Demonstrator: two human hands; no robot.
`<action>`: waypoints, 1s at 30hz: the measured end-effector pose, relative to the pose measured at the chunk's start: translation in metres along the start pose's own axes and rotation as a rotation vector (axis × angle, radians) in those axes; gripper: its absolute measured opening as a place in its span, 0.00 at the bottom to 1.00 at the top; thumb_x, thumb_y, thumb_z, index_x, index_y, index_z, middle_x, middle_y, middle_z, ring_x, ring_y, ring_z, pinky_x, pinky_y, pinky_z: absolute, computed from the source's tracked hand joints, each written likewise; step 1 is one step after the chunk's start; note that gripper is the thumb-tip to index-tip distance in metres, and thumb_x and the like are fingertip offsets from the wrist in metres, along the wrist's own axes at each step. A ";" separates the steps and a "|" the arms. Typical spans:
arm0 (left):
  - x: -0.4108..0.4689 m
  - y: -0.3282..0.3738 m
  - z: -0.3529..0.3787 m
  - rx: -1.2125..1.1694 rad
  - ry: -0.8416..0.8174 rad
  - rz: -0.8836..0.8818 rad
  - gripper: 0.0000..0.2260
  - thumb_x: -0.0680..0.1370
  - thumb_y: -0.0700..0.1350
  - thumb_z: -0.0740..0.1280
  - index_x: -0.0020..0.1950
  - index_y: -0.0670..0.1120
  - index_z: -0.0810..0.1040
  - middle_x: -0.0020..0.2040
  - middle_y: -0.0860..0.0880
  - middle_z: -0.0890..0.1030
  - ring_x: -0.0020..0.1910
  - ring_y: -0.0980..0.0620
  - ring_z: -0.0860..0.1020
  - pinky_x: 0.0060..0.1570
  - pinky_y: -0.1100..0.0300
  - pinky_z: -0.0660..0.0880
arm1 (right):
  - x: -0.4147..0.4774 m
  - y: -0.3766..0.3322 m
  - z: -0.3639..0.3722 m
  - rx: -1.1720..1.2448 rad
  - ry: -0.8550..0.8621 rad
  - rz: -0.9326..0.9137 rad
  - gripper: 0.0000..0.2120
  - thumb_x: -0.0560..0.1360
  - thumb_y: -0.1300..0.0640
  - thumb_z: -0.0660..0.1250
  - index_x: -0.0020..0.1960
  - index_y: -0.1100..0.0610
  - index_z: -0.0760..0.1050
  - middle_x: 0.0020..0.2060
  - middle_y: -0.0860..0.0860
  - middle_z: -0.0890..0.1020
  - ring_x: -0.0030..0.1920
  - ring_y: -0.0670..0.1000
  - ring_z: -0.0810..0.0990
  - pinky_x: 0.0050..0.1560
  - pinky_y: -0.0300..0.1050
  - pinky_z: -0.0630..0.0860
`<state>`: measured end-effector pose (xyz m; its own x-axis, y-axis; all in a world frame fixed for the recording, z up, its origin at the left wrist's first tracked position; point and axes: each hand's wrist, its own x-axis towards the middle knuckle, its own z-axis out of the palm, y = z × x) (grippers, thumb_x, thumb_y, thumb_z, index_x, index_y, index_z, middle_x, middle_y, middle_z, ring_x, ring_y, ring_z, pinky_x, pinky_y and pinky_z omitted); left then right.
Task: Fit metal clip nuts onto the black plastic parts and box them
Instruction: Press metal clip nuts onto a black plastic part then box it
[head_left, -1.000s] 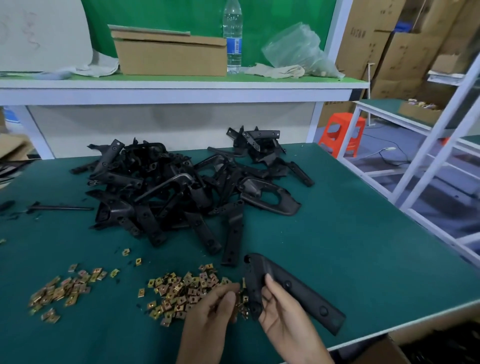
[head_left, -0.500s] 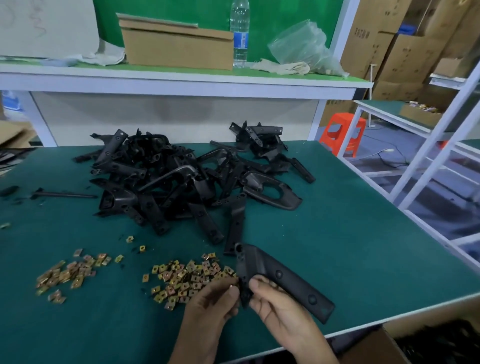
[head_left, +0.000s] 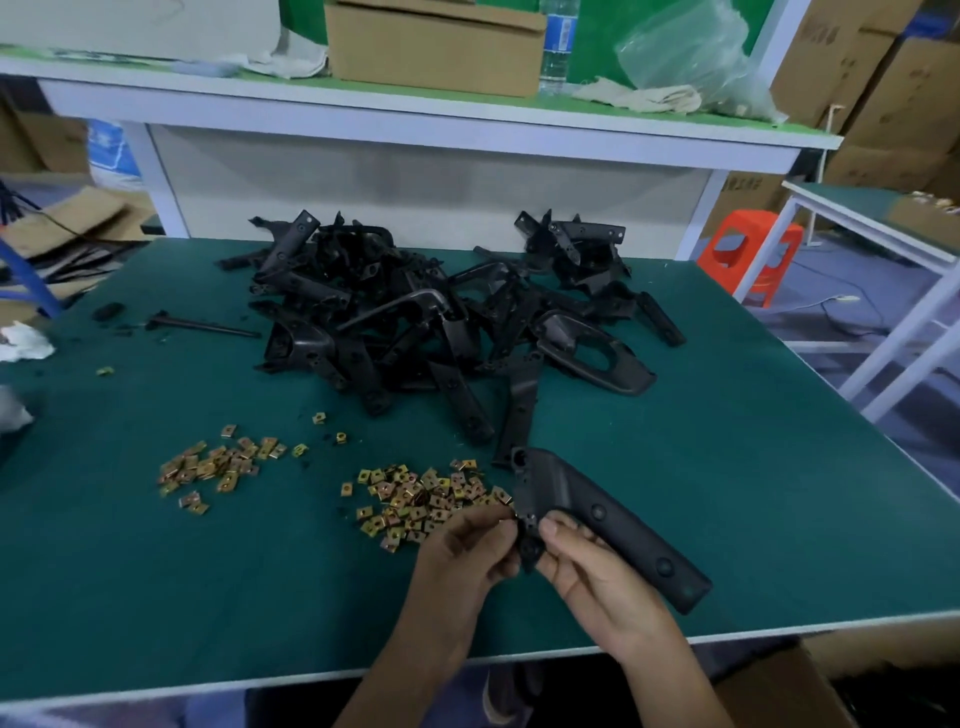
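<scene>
At the near edge of the green table, things are coming together. A second ago the left hand was working over the heap of clip nuts, and the black plastic part was sitting lower, toward the table edge. Now that hand is closing in on the part's near end. The part is riding up off the cloth, running from the hands out to the right.

The right hand is gripping it from beneath, fingers curling round the body and thumb lying on top beside the end tab. The left hand's fingers are pinching at that same tab, knuckles bunching. I'm not seeing a nut between them, because the fingertips are hiding the spot. So I'm only judging that one is being pushed on.

To me that's saying the picking step is done and the fitting step is running. This looks like the pressing moment, and the nut needs to be sliding on square, not cocked. Boxing is waiting until it seats.

The heap of nuts is lying just beside the left hand, and a second scatter of nuts is lying further left. The pile of black parts is sitting well back. A cardboard box is showing below the table edge on the right, likely where the finished pieces are going.
</scene>
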<state>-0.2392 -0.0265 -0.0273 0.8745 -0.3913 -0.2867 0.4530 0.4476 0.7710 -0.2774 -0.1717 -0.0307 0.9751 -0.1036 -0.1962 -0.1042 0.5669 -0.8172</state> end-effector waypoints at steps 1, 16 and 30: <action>0.000 0.000 0.000 -0.006 -0.002 -0.002 0.03 0.68 0.40 0.74 0.41 0.44 0.86 0.37 0.43 0.81 0.31 0.51 0.77 0.35 0.60 0.78 | 0.000 0.000 0.001 -0.005 0.003 0.005 0.08 0.74 0.63 0.69 0.38 0.57 0.82 0.45 0.57 0.84 0.48 0.52 0.84 0.50 0.45 0.82; 0.003 0.001 -0.005 0.012 -0.136 -0.065 0.05 0.69 0.43 0.76 0.41 0.42 0.85 0.39 0.43 0.81 0.39 0.48 0.77 0.45 0.55 0.76 | 0.001 0.001 0.001 -0.133 -0.029 0.062 0.10 0.71 0.58 0.72 0.49 0.63 0.80 0.46 0.61 0.81 0.50 0.56 0.82 0.54 0.51 0.80; 0.034 0.041 -0.029 1.496 0.271 0.712 0.12 0.83 0.48 0.64 0.65 0.49 0.81 0.56 0.51 0.81 0.56 0.51 0.72 0.57 0.62 0.66 | 0.011 -0.002 -0.018 0.114 0.043 0.112 0.14 0.69 0.62 0.72 0.53 0.67 0.79 0.51 0.63 0.83 0.50 0.56 0.85 0.52 0.47 0.82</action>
<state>-0.1855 0.0020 -0.0218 0.8935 -0.2493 0.3735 -0.4317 -0.7059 0.5616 -0.2701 -0.1883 -0.0410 0.9492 -0.0677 -0.3072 -0.1864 0.6655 -0.7227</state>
